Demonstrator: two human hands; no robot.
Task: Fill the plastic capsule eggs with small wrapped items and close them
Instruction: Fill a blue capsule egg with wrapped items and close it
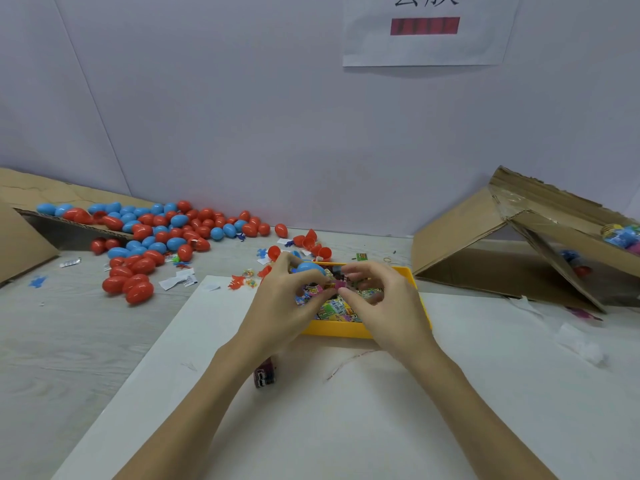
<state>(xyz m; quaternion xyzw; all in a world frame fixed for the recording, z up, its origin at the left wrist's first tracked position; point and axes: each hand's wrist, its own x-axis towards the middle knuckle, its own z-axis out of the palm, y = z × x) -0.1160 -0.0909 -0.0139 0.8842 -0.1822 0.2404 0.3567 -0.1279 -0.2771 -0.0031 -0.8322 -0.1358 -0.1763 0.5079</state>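
Note:
My left hand (282, 306) holds a blue capsule egg (310, 267) over the yellow tray (337, 330). My right hand (381, 303) pinches a small pink wrapped item (333, 285) between thumb and forefinger, and the left thumb and fingers meet it at the same spot. The tray is full of colourful wrapped items (337, 308). Red egg halves (313, 244) lie just behind the tray. A large pile of red and blue eggs (162, 233) spreads across the table at the left.
A torn cardboard box (512, 244) lies on its side at the right with bright packets inside. Another cardboard flap (20, 233) sits at far left. A small dark wrapped packet (265, 374) lies under my left wrist on the white sheet (346, 410).

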